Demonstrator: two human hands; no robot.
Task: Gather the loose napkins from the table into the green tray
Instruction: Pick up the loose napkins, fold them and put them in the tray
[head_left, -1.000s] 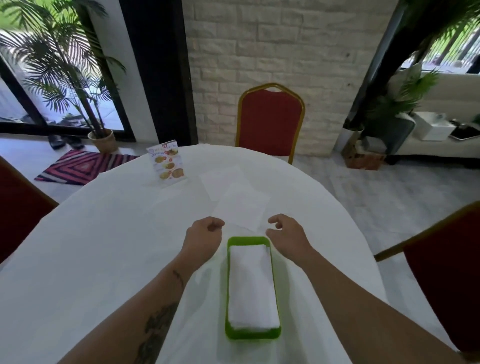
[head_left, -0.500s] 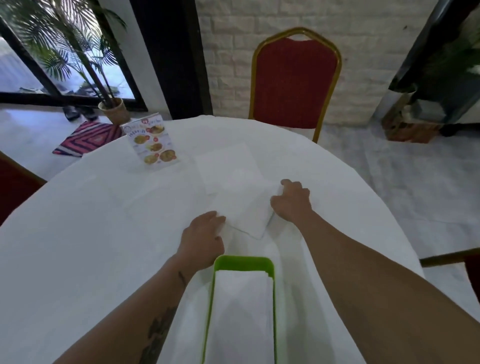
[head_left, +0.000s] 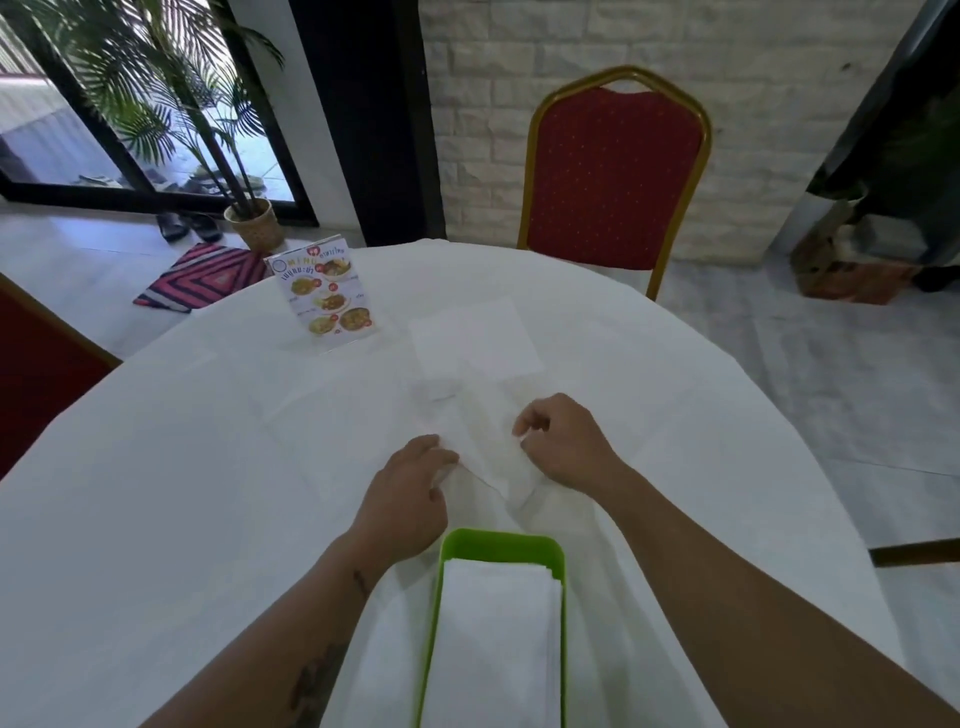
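Observation:
A green tray (head_left: 560, 558) stands at the near edge of the white table, with a stack of folded white napkins (head_left: 498, 634) lying in it. Just beyond the tray a loose white napkin (head_left: 488, 441) is being folded over between my hands. My right hand (head_left: 569, 441) pinches its right edge, lifted off the cloth. My left hand (head_left: 413, 491) presses on its left corner with curled fingers. A second loose napkin (head_left: 472, 338) lies flat farther back, partly overlapped by the first.
A standing menu card (head_left: 327, 291) is at the back left of the table (head_left: 156, 493). A red chair with a gold frame (head_left: 615, 176) stands behind the far edge. More red chairs sit at the left and right edges. A potted palm (head_left: 254, 223) is by the window.
Both hands went forward from beside the tray to the nearer loose napkin. My right hand has lifted its edge and drawn it leftward, folding it. The view moved closer.

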